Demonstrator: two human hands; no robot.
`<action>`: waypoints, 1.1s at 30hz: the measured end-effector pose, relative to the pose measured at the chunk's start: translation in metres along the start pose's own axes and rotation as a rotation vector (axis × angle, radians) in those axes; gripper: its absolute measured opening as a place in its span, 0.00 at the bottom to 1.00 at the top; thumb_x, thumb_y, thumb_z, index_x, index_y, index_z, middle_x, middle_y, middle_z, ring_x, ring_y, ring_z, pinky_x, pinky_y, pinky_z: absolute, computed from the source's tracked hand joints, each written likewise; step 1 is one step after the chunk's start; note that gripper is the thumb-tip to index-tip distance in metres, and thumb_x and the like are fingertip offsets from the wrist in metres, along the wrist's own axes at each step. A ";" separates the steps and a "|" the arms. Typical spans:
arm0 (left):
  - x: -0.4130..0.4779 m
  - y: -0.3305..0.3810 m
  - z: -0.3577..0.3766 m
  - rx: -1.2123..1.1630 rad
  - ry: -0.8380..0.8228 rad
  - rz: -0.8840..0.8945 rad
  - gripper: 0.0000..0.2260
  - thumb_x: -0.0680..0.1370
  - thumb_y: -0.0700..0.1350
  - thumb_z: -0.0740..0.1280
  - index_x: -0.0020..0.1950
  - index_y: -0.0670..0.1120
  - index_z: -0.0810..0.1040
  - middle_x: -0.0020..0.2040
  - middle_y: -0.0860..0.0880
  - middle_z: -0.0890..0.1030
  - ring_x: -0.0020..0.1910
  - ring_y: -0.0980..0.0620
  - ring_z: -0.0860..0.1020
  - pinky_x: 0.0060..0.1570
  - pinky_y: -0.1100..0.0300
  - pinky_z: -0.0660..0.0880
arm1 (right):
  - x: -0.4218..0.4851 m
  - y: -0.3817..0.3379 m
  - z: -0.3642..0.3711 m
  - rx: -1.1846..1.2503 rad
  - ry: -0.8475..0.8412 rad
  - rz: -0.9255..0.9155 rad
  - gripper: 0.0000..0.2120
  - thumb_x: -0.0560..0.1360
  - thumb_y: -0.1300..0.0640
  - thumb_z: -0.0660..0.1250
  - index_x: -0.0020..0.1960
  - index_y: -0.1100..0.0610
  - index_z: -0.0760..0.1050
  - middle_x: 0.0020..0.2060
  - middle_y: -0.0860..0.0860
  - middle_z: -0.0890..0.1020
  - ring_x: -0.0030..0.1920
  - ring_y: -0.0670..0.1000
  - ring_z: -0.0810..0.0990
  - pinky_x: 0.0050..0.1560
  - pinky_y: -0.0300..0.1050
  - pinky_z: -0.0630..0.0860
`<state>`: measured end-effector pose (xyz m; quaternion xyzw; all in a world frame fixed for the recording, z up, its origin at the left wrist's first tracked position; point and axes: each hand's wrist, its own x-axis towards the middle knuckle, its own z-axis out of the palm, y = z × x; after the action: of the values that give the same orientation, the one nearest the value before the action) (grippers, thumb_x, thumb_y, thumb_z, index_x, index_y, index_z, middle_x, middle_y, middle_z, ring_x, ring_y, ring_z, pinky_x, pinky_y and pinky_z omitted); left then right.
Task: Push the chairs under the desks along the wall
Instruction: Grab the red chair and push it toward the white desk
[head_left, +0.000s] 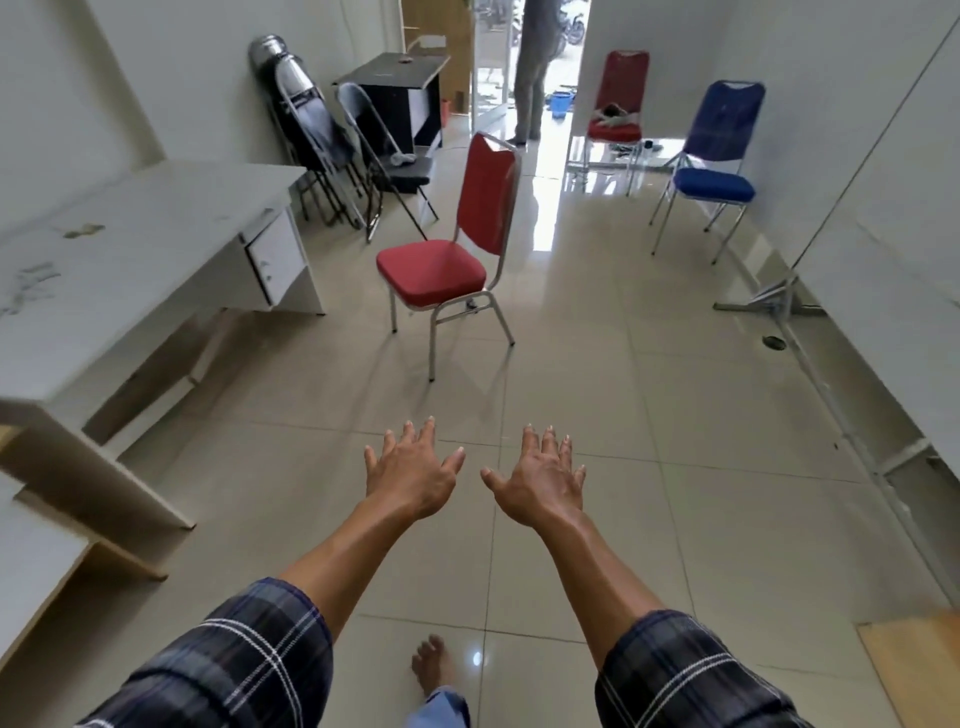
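Note:
A red padded chair (436, 270) with a metal frame stands free on the tiled floor, its seat turned toward the white desk (130, 249) along the left wall. My left hand (410, 467) and my right hand (540, 478) are stretched out in front of me, palms down, fingers spread, holding nothing. Both hands are well short of the red chair. A blue chair (717, 171) stands by the right wall and a second red chair (618, 104) stands farther back near the doorway.
Folded metal chairs (322, 135) lean in the left corner beside a small dark desk (400, 88). A person (535, 67) stands in the far doorway. A metal stand (774, 296) rests by the right wall. My bare foot (431, 665) is on the tiles.

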<state>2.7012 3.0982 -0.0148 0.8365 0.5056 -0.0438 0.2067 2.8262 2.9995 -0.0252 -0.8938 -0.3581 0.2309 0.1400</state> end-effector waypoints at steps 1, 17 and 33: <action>0.019 0.008 -0.001 0.001 -0.005 0.006 0.33 0.81 0.65 0.52 0.82 0.51 0.50 0.81 0.46 0.52 0.80 0.42 0.49 0.75 0.40 0.44 | 0.017 0.001 -0.005 0.001 0.001 0.011 0.45 0.78 0.36 0.62 0.83 0.54 0.44 0.83 0.57 0.45 0.82 0.60 0.41 0.79 0.64 0.45; 0.323 0.154 -0.033 0.106 -0.084 0.187 0.33 0.80 0.65 0.53 0.82 0.53 0.49 0.81 0.44 0.52 0.80 0.40 0.50 0.76 0.39 0.45 | 0.298 0.022 -0.093 0.108 0.045 0.194 0.44 0.78 0.36 0.61 0.83 0.54 0.44 0.83 0.57 0.46 0.82 0.60 0.42 0.79 0.64 0.44; 0.634 0.327 -0.072 0.082 -0.092 -0.010 0.34 0.79 0.67 0.52 0.82 0.54 0.48 0.82 0.44 0.49 0.80 0.38 0.48 0.76 0.38 0.46 | 0.647 0.051 -0.241 0.053 -0.005 0.023 0.43 0.79 0.37 0.61 0.83 0.53 0.45 0.83 0.57 0.47 0.82 0.59 0.43 0.79 0.64 0.46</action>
<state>3.2815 3.5193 -0.0294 0.8388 0.4976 -0.1039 0.1951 3.3906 3.3990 -0.0428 -0.8932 -0.3420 0.2439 0.1602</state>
